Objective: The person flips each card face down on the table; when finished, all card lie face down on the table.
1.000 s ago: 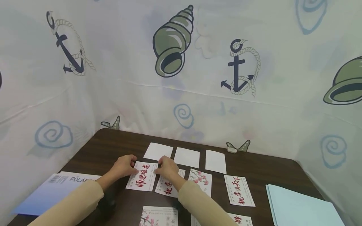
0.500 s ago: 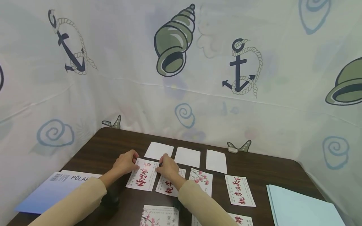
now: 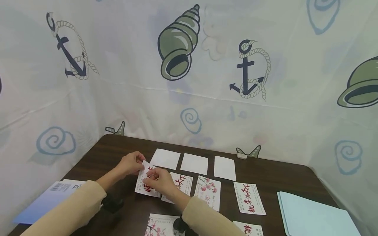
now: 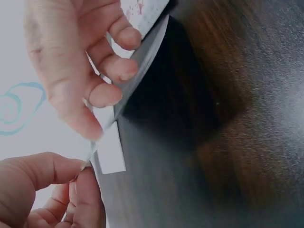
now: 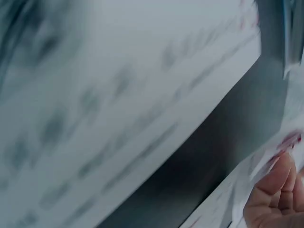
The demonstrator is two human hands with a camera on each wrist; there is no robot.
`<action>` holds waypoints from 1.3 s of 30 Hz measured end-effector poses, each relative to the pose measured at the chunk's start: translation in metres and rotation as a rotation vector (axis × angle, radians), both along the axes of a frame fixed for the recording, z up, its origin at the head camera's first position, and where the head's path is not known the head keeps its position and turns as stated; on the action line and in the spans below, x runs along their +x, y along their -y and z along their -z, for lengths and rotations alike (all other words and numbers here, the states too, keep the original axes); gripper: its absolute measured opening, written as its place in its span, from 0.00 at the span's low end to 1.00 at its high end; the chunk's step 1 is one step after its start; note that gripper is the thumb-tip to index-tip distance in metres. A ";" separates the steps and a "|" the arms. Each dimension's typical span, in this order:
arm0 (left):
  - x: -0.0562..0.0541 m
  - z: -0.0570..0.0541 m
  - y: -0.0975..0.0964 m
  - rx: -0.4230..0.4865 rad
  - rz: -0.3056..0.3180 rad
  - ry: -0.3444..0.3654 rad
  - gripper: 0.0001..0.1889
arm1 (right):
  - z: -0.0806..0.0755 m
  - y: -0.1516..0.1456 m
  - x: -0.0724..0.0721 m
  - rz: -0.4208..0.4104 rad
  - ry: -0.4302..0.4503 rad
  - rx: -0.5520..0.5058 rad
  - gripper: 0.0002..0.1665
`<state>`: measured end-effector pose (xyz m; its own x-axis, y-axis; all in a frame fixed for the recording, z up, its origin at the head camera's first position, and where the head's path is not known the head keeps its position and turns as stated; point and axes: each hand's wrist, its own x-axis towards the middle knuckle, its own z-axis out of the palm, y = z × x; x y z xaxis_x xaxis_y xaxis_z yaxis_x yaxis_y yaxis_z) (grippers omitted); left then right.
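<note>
Head view count: 4 red-calligraphy cards (image 3: 249,198), 2 pink-blossom cards (image 3: 208,191), 3 blank white cards (image 3: 195,164). Also 1 pale-blue stack (image 3: 319,216), 1 barcoded blue-purple packet (image 3: 48,201), 2 hands — left hand (image 3: 131,164), right hand (image 3: 162,182). Backdrop (image 3: 141,105) prints — 2 anchors (image 3: 245,73), 2 green seashells (image 3: 179,42), 2 starfish (image 3: 249,151).

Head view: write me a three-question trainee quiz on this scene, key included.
1. True or false: the left hand is pinching a white card with red Chinese characters.
2. How many blank white cards form the far row on the dark wood-grain table?
3. Pick one: the pale-blue stack lies on the table's A) left, B) centre, C) right.

Key: 1. True. 2. Three. 3. C.
</note>
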<state>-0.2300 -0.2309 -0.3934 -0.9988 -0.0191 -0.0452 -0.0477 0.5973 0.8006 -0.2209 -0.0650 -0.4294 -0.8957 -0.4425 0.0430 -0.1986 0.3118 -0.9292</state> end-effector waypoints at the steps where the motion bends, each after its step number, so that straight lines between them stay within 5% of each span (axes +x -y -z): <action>1: 0.000 -0.002 -0.001 0.001 0.002 0.002 0.15 | -0.002 0.002 0.003 0.007 0.014 -0.021 0.17; 8: 0.005 -0.010 -0.007 0.135 0.085 0.012 0.18 | -0.014 0.004 0.015 0.043 0.074 -0.127 0.21; 12: 0.008 -0.004 -0.007 0.259 0.170 0.056 0.23 | -0.020 -0.003 0.019 0.046 0.086 -0.221 0.18; 15: 0.011 0.006 -0.008 0.270 0.199 0.121 0.26 | -0.022 -0.009 0.021 0.061 0.071 -0.291 0.18; 18: 0.015 0.013 -0.009 0.221 0.182 0.156 0.28 | -0.021 -0.014 0.022 0.092 0.063 -0.340 0.18; 27: 0.018 0.016 -0.003 0.034 -0.014 0.131 0.32 | -0.004 -0.020 0.023 0.174 0.151 -0.353 0.22; 34: 0.017 0.025 0.001 -0.203 -0.028 -0.011 0.26 | 0.010 -0.018 0.022 0.205 0.209 -0.259 0.19; 39: 0.018 0.031 0.001 -0.313 -0.030 -0.046 0.25 | 0.014 -0.015 0.022 0.206 0.249 -0.210 0.18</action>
